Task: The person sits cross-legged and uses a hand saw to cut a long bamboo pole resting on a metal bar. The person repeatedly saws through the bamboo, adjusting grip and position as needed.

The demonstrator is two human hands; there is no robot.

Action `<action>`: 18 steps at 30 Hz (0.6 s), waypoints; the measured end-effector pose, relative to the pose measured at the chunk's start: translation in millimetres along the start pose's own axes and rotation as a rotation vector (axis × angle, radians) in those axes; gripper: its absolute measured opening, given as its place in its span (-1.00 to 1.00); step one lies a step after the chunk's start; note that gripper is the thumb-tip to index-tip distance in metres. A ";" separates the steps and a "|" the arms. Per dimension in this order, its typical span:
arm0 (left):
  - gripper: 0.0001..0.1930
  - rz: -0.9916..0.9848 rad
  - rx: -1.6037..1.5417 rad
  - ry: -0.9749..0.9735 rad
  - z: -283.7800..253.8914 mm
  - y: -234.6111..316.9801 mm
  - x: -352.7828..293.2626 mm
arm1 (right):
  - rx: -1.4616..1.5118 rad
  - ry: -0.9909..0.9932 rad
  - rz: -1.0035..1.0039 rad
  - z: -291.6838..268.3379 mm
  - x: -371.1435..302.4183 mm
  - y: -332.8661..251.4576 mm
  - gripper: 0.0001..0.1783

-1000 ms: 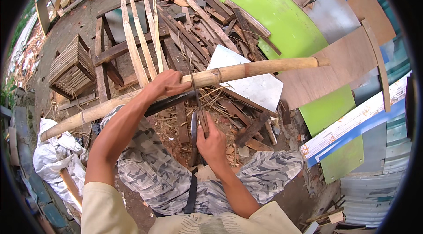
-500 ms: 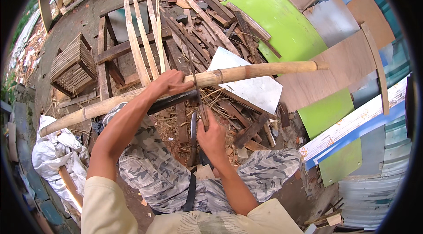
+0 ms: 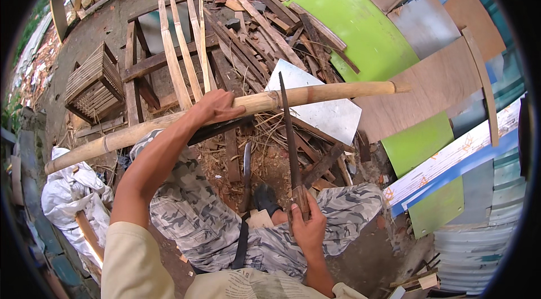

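Note:
A long bamboo pole (image 3: 327,92) runs slantwise across my lap, its left end beside a white sack (image 3: 70,186). My left hand (image 3: 217,106) is wrapped over the pole near its middle. In my right hand (image 3: 310,223) is the wooden handle of a handsaw (image 3: 291,147), held low over my lap. The saw's narrow, rusty blade points away from me and crosses the pole close to a joint; whether it touches the bamboo I cannot tell. Below the pole, a curved knife (image 3: 247,166) stands by my foot.
Several split bamboo strips (image 3: 181,45) lean on a wooden frame (image 3: 131,68). Beyond the pole spreads a heap of scrap wood (image 3: 265,34). A slatted crate (image 3: 94,86) sits at the left. Green panels (image 3: 352,23) and brown boards (image 3: 428,82) lie along the right.
The handsaw has swung from beside my left hand to the right and been drawn back toward me. The pole has slid slightly left. My left hand keeps its hold.

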State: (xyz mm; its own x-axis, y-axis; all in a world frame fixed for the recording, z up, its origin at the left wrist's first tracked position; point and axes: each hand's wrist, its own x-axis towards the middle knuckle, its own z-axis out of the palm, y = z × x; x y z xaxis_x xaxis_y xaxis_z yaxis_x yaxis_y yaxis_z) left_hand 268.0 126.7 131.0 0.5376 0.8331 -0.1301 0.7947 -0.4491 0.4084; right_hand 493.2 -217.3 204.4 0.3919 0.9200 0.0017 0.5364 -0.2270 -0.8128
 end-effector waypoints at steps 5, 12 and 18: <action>-0.32 0.048 0.074 0.128 1.9 5.4 -1.5 | 0.047 0.000 0.053 -2.0 7.4 13.9 -0.52; -0.36 0.057 0.034 0.237 13.5 1.7 3.8 | 0.147 -0.087 0.199 4.3 5.3 10.4 -0.50; -0.41 -0.005 0.074 0.135 13.4 16.8 1.3 | 0.120 -0.049 0.083 18.6 8.5 32.2 -0.50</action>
State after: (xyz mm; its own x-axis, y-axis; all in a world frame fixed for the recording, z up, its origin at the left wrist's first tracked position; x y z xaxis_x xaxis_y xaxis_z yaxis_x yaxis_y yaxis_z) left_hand 285.8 115.9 125.6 0.4946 0.8691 -0.0077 0.8187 -0.4629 0.3398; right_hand 500.0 -210.9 167.4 0.3924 0.9149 -0.0945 0.4097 -0.2659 -0.8726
